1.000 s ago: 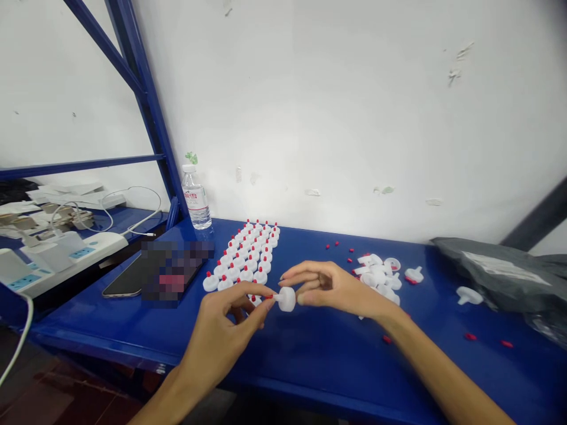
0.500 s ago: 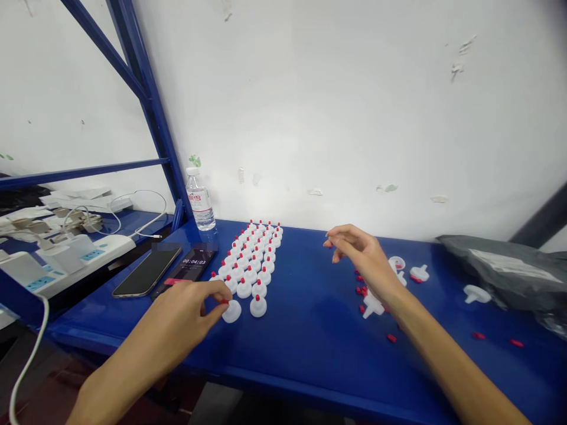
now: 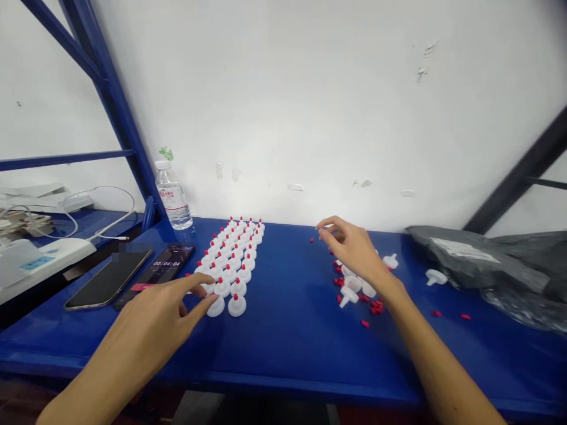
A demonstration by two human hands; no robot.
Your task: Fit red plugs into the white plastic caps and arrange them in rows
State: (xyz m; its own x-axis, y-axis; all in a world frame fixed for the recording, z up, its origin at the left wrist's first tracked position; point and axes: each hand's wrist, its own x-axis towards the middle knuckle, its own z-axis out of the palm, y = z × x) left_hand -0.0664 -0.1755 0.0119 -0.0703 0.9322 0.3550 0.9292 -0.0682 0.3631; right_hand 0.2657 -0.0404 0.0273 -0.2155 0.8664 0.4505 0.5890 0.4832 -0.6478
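My left hand (image 3: 172,307) is beside a white spout cap (image 3: 215,305) at the near end of the rows. Its thumb and index finger are parted, the thumb close to the cap's top, which is partly hidden. Several upright white spout caps with red tips (image 3: 237,304) stand in rows beyond and beside it. My right hand (image 3: 352,245) hovers over a loose pile, its fingers loosely curved and apart with nothing visible in them. A small red tip (image 3: 311,240) lies just left of those fingers. Under and around the right hand are loose white spout caps (image 3: 349,296) and red tips (image 3: 376,307).
Two phones (image 3: 110,277) lie left of the rows, one showing a running timer. A water bottle (image 3: 173,198) stands by the wall. A power strip (image 3: 53,257) with cables is at far left. A grey plastic bag (image 3: 465,254) lies at right on the blue table (image 3: 283,348).
The view has swung to the right. My left thumb and index finger have parted from the red tip of the nearest cap. A red tip now shows on the table by my right fingers.
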